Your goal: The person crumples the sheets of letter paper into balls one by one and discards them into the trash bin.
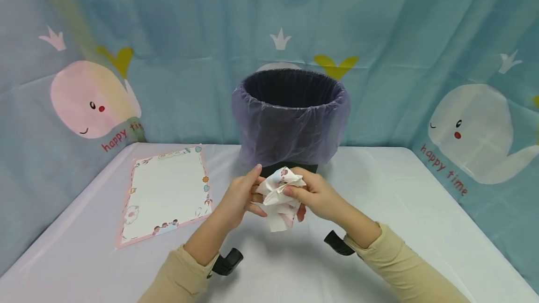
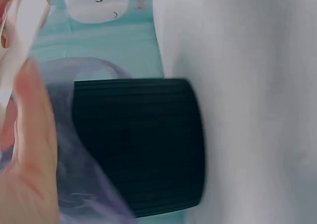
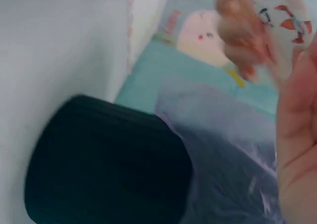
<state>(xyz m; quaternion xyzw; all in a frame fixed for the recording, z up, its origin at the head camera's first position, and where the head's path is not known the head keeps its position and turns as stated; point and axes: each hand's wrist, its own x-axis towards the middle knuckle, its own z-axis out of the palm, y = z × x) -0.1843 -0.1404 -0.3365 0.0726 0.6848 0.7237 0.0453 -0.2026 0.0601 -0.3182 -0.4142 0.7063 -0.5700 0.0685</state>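
In the head view, a crumpled sheet of white paper (image 1: 280, 195) with a printed pattern is between the two hands, above the table and in front of the bin. My right hand (image 1: 322, 198) pinches it, thumb on top and the other fingers partly hidden behind. My left hand (image 1: 240, 198) is at the paper's left side, thumb raised and fingers loosely extended against its edge. Part of the paper (image 2: 25, 30) appears at the upper left of the left wrist view. Motion blurs the left hand in the right wrist view.
A dark bin (image 1: 290, 130) lined with a translucent purple bag (image 1: 252, 125) stands at the table's back. To the left, a flat sheet of paper (image 1: 166, 195) with a pink decorated border lies on the white table (image 1: 421, 209). A blue curtain (image 1: 189, 97) hangs behind.
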